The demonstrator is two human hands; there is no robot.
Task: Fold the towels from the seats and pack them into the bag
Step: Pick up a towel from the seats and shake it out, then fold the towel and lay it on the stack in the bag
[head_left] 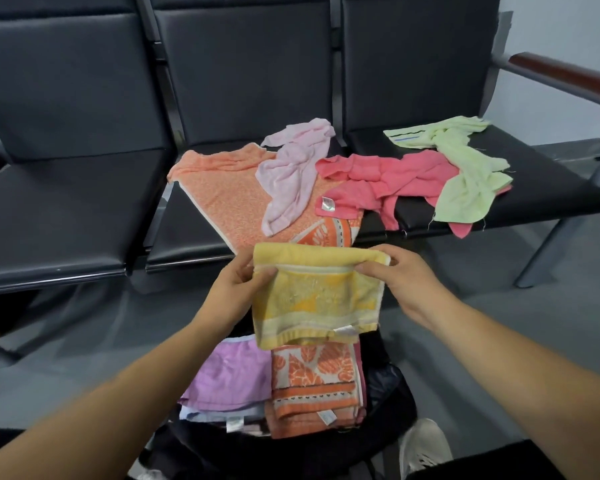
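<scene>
A folded yellow towel (317, 296) hangs in the air in front of the seats. My left hand (238, 284) pinches its upper left corner and my right hand (400, 277) pinches its upper right corner. Directly below, the open black bag (388, 386) on the floor holds a folded orange leaf-patterned towel (314, 382) and a folded purple towel (229, 375). On the black seats (66, 209) lie unfolded towels: an orange one (222, 188), a pale pink one (291, 174), a red-pink one (378, 181) and a light green one (465, 168).
The bench has three black seats with metal legs and a brown armrest (568, 74) at the right. The grey floor (482, 358) surrounds the bag. A white shoe (423, 445) stands beside the bag at the lower right.
</scene>
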